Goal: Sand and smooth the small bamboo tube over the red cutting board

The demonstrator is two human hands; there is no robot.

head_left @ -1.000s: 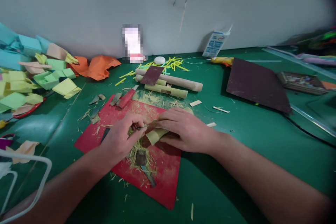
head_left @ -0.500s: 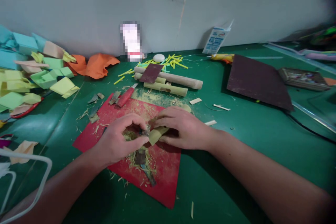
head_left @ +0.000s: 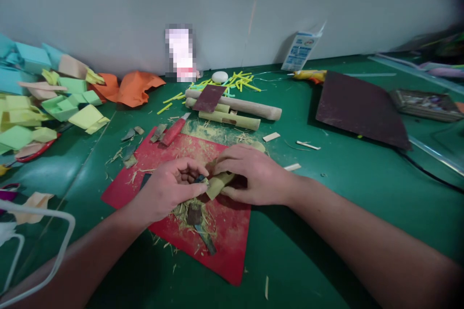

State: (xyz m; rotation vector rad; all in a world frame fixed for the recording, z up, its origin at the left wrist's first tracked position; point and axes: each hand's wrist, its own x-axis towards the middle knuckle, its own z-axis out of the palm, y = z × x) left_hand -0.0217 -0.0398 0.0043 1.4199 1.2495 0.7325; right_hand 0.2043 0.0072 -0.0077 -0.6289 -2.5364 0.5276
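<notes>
My right hand (head_left: 250, 174) is wrapped over a pale yellow-green bamboo tube (head_left: 219, 184), whose cut end points left towards my other hand. Close against that end, my left hand (head_left: 170, 186) pinches a small dark piece of sandpaper (head_left: 200, 179) between thumb and fingers; most of it is hidden. Under both hands lies a red sheet (head_left: 228, 251), dusted with yellow powder and fine shavings. Dark scraps (head_left: 205, 239) rest on it below my left hand. A red-handled knife (head_left: 174, 131) lies at the sheet's far edge.
Behind the sheet lie several bamboo tubes (head_left: 250, 107) with a small maroon sheet (head_left: 210, 98) on top. Folded coloured papers (head_left: 65, 104) pile up at left. A large dark sheet (head_left: 358, 108) and a tray (head_left: 426, 105) are at right. A white wire frame (head_left: 68, 231) intrudes at lower left.
My left fingers have shifted slightly at the tube's end, and the dark piece between them shows at a different angle. My right hand stays on the tube. The view has moved a little.
</notes>
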